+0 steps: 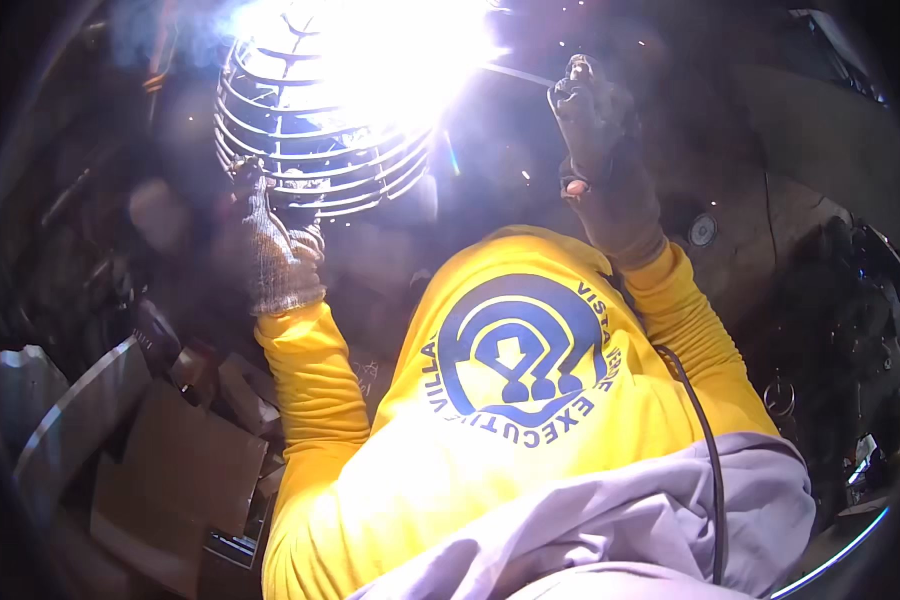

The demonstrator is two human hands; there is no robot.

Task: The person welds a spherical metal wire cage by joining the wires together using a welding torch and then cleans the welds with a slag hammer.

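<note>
Farthest left, well below the ringed metal frame [320, 157], a curved pale panel [78, 410] stands in the dim clutter, and just right of it, also below and left of the frame, is a flat piece of brown cardboard [175, 480]. The left hand [282, 240], in a grey knit glove, comes up to the frame's lower left edge; its fingers are drawn narrow on the rim and hold it there. The frame itself, a rounded cage of evenly spaced rings joined by crossing bars, is tilted, and its upper right part is lost in a white glare [400, 60], with bluish smoke at the frame's upper left. Below and right of the frame spreads the person's yellow shirt [520, 350], with a dark blue round emblem. To the frame's right, a thin rod [522, 75] runs out of the glare to the gloved right hand [592, 120], whose fingers are curled narrow around its outer end; the rod's inner tip is hidden by the brightness. Far below and right of the frame lies a lilac cloth [620, 530]; farther right of the frame are a small round disc [703, 231] and, lower, a dark cable [712, 460] running down over the cloth.
</note>
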